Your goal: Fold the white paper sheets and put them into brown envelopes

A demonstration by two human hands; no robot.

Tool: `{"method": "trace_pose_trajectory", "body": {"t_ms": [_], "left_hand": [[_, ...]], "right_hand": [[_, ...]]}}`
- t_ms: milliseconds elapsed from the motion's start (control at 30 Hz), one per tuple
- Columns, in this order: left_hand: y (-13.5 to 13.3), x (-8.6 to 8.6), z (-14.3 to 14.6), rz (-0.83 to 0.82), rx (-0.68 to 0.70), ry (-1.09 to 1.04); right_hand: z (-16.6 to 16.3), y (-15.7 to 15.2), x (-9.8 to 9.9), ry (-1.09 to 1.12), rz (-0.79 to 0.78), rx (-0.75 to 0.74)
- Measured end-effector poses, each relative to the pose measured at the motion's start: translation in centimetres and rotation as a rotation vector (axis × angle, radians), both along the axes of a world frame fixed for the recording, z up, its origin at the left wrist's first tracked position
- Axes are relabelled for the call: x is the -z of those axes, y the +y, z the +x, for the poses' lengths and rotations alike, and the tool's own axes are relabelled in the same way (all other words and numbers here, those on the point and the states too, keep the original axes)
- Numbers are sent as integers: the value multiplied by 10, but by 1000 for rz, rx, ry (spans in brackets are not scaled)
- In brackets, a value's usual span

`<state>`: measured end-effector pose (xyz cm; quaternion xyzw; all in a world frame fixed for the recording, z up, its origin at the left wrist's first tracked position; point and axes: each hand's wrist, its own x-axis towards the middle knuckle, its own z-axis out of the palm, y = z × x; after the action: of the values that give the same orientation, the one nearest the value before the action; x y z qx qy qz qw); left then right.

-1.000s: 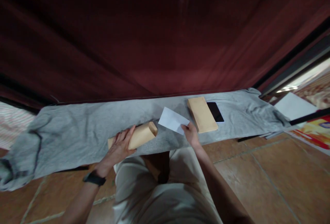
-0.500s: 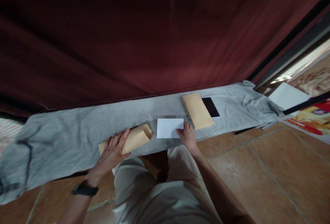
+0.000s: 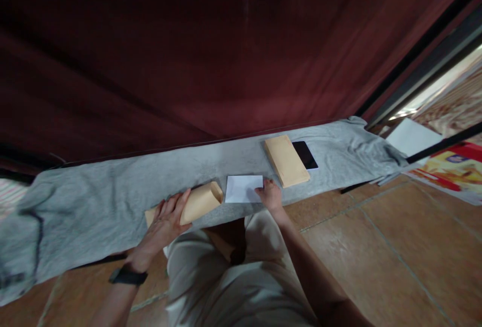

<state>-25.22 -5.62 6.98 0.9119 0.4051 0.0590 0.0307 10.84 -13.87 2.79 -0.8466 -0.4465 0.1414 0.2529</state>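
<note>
My left hand (image 3: 163,221) wraps round a brown envelope (image 3: 201,200) whose open mouth bulges toward the right. A folded white paper (image 3: 243,189) lies flat on the grey cloth (image 3: 94,196) just right of that mouth. My right hand (image 3: 269,194) pinches the paper's right edge. A stack of brown envelopes (image 3: 286,160) rests further right, with a black phone (image 3: 305,154) beside it.
A dark red curtain (image 3: 226,50) hangs right behind the cloth-covered bench. White sheets (image 3: 410,137) and a colourful printed sheet (image 3: 452,171) lie at the far right. Brown floor tiles (image 3: 395,246) spread below, and my pale trousers (image 3: 233,277) fill the lower middle.
The white paper came down from a tilted, lifted pose to lie flat on the cloth beside the envelope's mouth. My left hand kept its hold on the envelope.
</note>
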Motion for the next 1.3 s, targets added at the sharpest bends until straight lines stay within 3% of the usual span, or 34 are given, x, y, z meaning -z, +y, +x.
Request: {"method": "trace_pose_trajectory", "body": {"t_ms": [200, 333, 567, 867, 1067, 1300], "left_hand": [[-3, -2, 2, -20, -15, -12], [-3, -1, 2, -49, -18, -12], [-1, 1, 5, -51, -18, -34], [0, -4, 10, -54, 29, -21], [1, -1, 13, -58, 42, -5], [3, 2, 26, -67, 94, -23]], "right_hand": [[10, -10, -5, 616, 397, -51], [7, -16, -15, 824, 483, -43], [-8, -13, -16, 829, 411, -120], [3, -8, -20, 713, 227, -348], [-3, -4, -25, 659, 226, -323], [-24, 0, -17, 638, 207, -307]]}}
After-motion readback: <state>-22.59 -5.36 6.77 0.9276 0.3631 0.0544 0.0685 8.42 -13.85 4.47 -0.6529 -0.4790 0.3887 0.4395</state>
